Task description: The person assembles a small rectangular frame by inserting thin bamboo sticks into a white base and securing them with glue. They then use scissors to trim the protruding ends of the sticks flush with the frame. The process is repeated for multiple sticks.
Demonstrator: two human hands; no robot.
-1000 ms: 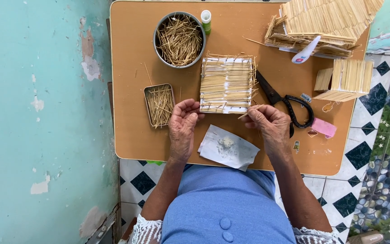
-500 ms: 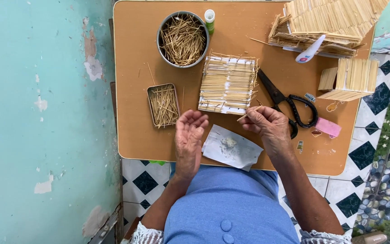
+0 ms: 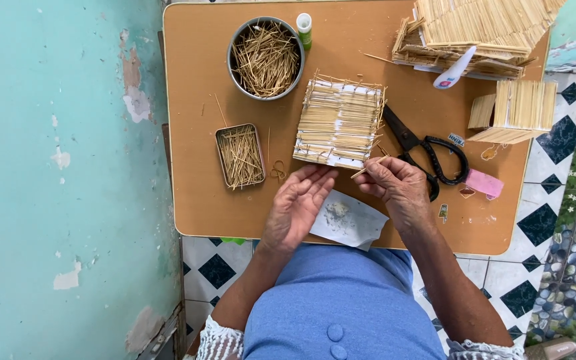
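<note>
Fingers of right hand [image 3: 398, 187] pinch a stick [image 3: 370, 167]; left hand [image 3: 299, 203] open, empty; panel [image 3: 339, 123] largely covered, gaps remaining.

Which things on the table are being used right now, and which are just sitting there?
In use:
- right hand pinching a thin stick
- left hand, open, palm up
- stick panel

Lying about:
- scissors
- round bowl of sticks
- small tin
- pink block

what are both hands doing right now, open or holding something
Left hand: open, palm up, fingers spread, holding nothing, just below the straw panel.
Right hand: closed, pinching a thin straw stick between its fingertips.
</note>
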